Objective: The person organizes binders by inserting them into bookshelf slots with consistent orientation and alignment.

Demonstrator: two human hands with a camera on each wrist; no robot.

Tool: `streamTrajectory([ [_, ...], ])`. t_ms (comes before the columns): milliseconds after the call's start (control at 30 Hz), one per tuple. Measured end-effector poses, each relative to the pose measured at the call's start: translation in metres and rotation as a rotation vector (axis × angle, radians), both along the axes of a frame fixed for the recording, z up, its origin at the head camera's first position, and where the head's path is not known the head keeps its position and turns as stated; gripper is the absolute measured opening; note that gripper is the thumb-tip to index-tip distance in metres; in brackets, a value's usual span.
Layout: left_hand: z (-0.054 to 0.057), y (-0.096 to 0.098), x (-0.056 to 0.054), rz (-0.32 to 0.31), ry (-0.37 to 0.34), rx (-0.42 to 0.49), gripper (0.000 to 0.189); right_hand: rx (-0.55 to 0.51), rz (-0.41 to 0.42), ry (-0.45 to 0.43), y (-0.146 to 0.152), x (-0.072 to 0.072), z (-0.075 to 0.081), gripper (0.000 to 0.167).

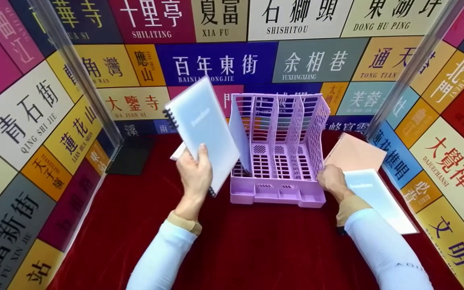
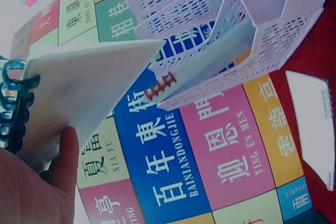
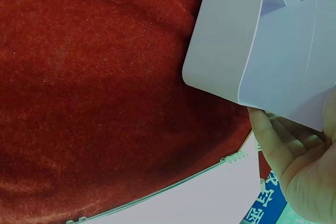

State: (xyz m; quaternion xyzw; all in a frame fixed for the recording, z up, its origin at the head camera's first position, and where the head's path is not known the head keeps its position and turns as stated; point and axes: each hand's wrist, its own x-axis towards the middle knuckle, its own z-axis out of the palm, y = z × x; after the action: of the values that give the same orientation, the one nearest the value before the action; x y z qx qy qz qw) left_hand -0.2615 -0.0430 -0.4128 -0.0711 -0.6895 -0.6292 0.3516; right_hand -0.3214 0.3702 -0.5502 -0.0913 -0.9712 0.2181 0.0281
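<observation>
My left hand [image 1: 195,173] grips a light blue spiral notebook [image 1: 210,121] by its lower part, thumb on the front cover. The notebook is raised and tilted, left of the purple file rack [image 1: 278,198], with its black coil on the left edge. At the rack's right front corner, my right hand [image 1: 333,181] holds the side wall; the right wrist view shows fingers [image 3: 273,140] along its outer face. Another bluish notebook [image 1: 240,139] stands in the leftmost slot, and its reddish coil [image 2: 160,86] shows in the left wrist view.
Right of the rack lie a pink notebook [image 1: 355,151] and a pale blue notebook [image 1: 377,193], partly overlapping. A black notebook [image 1: 129,157] lies at the back left. Behind my left hand is a white notebook [image 2: 313,129]. Printed panels surround the red cloth [image 1: 264,245].
</observation>
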Motion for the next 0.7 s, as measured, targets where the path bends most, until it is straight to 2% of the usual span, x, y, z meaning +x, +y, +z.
streamTrajectory([
  [167, -0.006, 0.011, -0.005, -0.019, -0.018, -0.001, 0.022, 0.014, -0.001, 0.009, 0.000, 0.001, 0.000, 0.024],
  [300, -0.010, 0.019, -0.010, 0.003, -0.022, -0.006, 0.021, 0.002, -0.014, -0.009, -0.001, 0.001, 0.001, 0.022],
  [500, -0.012, 0.030, -0.020, 0.025, 0.028, -0.013, 0.022, 0.011, -0.017, 0.000, -0.001, 0.000, 0.001, 0.022],
  [700, -0.017, 0.037, -0.032, 0.080, 0.094, -0.035, 0.024, -0.003, -0.018, -0.016, -0.002, -0.001, 0.002, 0.022],
])
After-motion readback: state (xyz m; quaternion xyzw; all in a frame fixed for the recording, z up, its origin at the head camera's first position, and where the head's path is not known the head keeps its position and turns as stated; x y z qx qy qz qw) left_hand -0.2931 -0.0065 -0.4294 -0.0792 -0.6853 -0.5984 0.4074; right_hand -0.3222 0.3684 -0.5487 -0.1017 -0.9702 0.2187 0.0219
